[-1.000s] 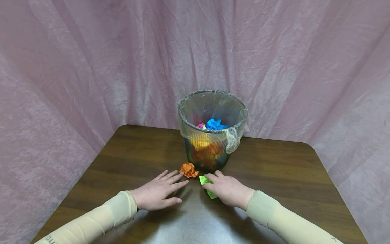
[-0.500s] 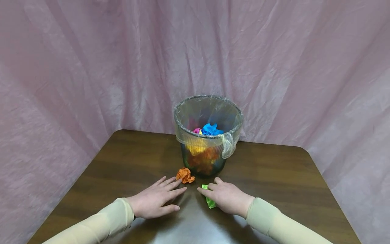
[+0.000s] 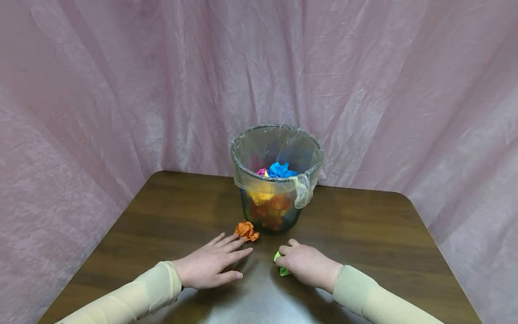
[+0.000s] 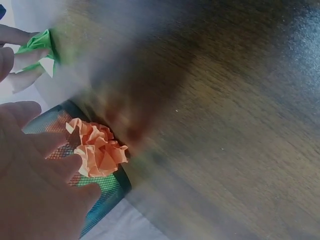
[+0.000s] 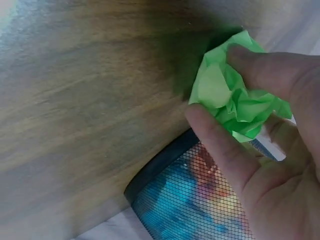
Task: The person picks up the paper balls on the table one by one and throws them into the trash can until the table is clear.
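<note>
My right hand [image 3: 309,266] grips a crumpled sheet of green paper [image 5: 230,95] low over the table, thumb on one side and fingers on the other. Most of that paper is covered by the hand in the head view. My left hand [image 3: 208,265] is spread, palm down, its fingertips right at a crumpled orange paper ball [image 3: 247,230]. This ball lies by the foot of a black mesh wastebasket [image 3: 279,180] lined with a clear plastic bag. Inside the basket are blue [image 3: 282,170], pink, yellow and orange crumpled papers.
The wastebasket stands upright near the back middle of a dark wooden table [image 3: 356,216]. A knotted bunch of the liner [image 3: 303,192] hangs over its right front side. Behind the table's back edge hangs a pink curtain [image 3: 202,81].
The right hand's fingers have curled around the green paper and drawn it in, crumpling it. My left hand has stayed nearly in place; the head view shifted slightly.
</note>
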Demonstrator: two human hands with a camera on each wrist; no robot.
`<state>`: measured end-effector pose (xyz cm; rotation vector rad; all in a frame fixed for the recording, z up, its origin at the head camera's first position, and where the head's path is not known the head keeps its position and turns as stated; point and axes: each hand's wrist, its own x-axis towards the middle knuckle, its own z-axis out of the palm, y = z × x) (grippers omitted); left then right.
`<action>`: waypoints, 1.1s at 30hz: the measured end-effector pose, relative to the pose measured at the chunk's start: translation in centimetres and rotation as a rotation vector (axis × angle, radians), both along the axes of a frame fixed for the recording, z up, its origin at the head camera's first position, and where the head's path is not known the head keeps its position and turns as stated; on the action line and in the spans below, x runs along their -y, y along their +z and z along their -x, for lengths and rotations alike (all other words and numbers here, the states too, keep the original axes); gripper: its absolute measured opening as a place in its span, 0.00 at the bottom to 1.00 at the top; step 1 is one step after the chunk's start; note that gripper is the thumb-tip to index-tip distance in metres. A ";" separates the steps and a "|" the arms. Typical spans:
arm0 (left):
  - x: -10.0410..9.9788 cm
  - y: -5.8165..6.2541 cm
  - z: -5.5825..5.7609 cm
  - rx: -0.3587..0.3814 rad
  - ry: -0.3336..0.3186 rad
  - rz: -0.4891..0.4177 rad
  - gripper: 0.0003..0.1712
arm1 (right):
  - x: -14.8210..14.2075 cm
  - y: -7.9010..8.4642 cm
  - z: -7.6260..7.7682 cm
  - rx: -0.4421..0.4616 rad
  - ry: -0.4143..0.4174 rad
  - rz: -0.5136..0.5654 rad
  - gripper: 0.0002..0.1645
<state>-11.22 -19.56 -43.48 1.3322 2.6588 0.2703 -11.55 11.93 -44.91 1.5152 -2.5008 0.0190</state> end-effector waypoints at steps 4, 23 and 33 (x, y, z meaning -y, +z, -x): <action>-0.3 0.2 -0.2 -0.007 -0.011 -0.009 0.38 | -0.3 0.1 -0.1 -0.007 0.011 0.012 0.08; -2.2 2.2 -0.8 -0.093 -0.107 -0.014 0.38 | -5.3 2.7 -0.3 -0.066 0.003 0.123 0.19; -4.5 4.4 -1.3 -0.135 -0.182 -0.015 0.38 | -8.0 6.6 -0.6 0.057 -0.098 0.124 0.20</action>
